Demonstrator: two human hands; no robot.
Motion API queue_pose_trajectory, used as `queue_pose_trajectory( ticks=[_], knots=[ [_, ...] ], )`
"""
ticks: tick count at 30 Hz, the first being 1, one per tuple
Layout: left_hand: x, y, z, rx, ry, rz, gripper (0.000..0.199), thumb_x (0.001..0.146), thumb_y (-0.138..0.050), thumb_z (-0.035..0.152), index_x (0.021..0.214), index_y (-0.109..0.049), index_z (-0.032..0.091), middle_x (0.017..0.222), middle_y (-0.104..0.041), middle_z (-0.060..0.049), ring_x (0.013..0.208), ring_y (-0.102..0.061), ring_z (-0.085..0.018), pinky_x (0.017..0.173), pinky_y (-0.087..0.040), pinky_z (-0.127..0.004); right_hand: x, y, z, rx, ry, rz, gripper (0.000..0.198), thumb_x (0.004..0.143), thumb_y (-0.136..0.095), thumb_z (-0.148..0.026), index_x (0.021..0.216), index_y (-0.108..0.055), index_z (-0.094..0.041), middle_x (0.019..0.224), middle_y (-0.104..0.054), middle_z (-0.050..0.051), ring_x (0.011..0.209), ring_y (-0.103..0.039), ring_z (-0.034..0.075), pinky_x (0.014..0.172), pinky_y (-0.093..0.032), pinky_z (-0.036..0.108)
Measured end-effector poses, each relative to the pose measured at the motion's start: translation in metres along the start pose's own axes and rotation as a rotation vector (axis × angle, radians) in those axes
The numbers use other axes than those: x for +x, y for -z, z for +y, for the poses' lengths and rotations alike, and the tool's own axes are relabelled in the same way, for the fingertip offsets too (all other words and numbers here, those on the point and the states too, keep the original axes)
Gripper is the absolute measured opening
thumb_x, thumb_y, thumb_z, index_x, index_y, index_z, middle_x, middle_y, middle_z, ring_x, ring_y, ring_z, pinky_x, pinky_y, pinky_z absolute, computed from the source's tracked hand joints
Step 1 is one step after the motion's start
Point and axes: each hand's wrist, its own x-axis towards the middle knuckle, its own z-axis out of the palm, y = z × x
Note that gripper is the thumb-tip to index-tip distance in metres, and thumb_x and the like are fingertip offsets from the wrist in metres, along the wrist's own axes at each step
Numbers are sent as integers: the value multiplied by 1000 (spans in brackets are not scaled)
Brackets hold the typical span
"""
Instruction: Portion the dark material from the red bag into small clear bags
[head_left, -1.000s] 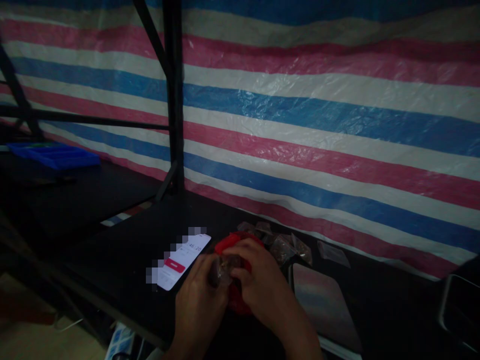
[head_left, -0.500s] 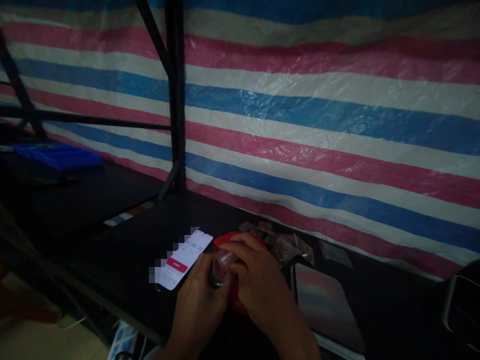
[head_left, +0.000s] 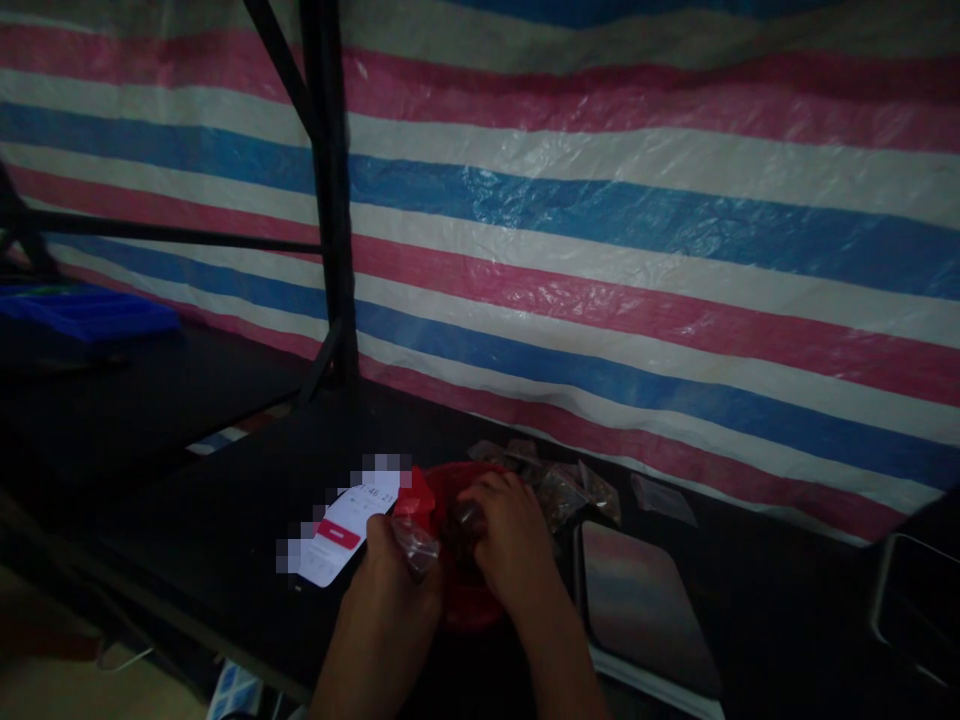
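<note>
My left hand (head_left: 390,610) is closed on a small clear plastic bag (head_left: 417,545), whose open top sticks up past the thumb. In front of me, between my hands, lies an open red plastic bag (head_left: 471,612) with something dark inside. My right hand (head_left: 514,540) reaches into it, fingers curled together around something dark; shadow hides what exactly they grip. Close to my left hand, a phone (head_left: 337,545) with a lit timer screen lies on the black table (head_left: 300,455).
Several small clear bags with contents (head_left: 562,495) lie behind the red bag, and a flat clear bag (head_left: 664,500) is to their right. Right of my hands sits a flat device with a shiny top (head_left: 645,605). A blue tray (head_left: 112,313) rests at far left, beyond a black post (head_left: 330,200).
My right hand has moved off the small clear bag and down into the red bag. My left hand has kept the clear bag and shifted slightly left and down. The view has turned slightly.
</note>
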Motion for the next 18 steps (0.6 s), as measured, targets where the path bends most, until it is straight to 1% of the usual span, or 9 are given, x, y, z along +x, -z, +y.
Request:
queue_pose_trajectory(
  ticks=[2, 4, 6, 8, 11, 14, 18],
  knots=[
    [5, -1, -1, -142, 15, 50, 26, 80, -63, 35, 94, -42, 30, 75, -69, -1, 68, -73, -31, 58, -51, -37, 1, 1, 2, -19, -28, 1, 54, 69, -59, 7, 111, -77, -21, 124, -74, 7, 127, -57, 31, 111, -39, 48],
    [10, -2, -1, -292, 14, 89, 31, 75, -67, 37, 96, -46, 28, 78, -70, -1, 70, -73, -29, 60, -54, -38, 0, 1, 5, 0, -40, -6, 54, 69, -60, 7, 111, -77, -22, 124, -75, 7, 127, -57, 30, 111, -38, 47],
    [15, -4, 0, -378, 16, 83, 34, 73, -66, 40, 99, -49, 26, 81, -71, -2, 72, -73, -27, 62, -57, -39, -2, 0, 6, 33, -40, -12, 53, 71, -60, 7, 111, -77, -24, 122, -77, 6, 124, -59, 28, 108, -39, 45],
    [18, -6, 2, -421, 34, 64, 36, 73, -64, 42, 102, -52, 23, 82, -72, -3, 72, -74, -27, 64, -60, -40, -4, -2, 7, 65, -46, -14, 51, 75, -62, 5, 112, -77, -26, 120, -78, 4, 121, -62, 27, 105, -40, 44],
    [18, -8, 4, -462, 64, 47, 40, 73, -63, 45, 104, -56, 22, 81, -72, -2, 71, -73, -26, 65, -61, -41, -6, -4, 5, 94, -78, -3, 44, 79, -67, 1, 112, -78, -27, 117, -80, 6, 120, -61, 29, 105, -38, 47],
    [16, -8, 5, -466, 55, 37, 38, 71, -65, 47, 99, -59, 22, 76, -69, 1, 69, -69, -23, 63, -59, -38, -6, -5, 4, 109, -118, 5, 44, 79, -68, 0, 111, -79, -28, 116, -79, 7, 121, -60, 31, 104, -39, 48],
    [16, -9, 8, -451, 16, 60, 31, 66, -66, 44, 89, -58, 25, 72, -66, 3, 66, -64, -21, 61, -55, -35, -6, -6, 4, 183, -151, -12, 43, 79, -69, -2, 111, -80, -29, 117, -77, 8, 120, -60, 30, 105, -39, 46]
  ],
)
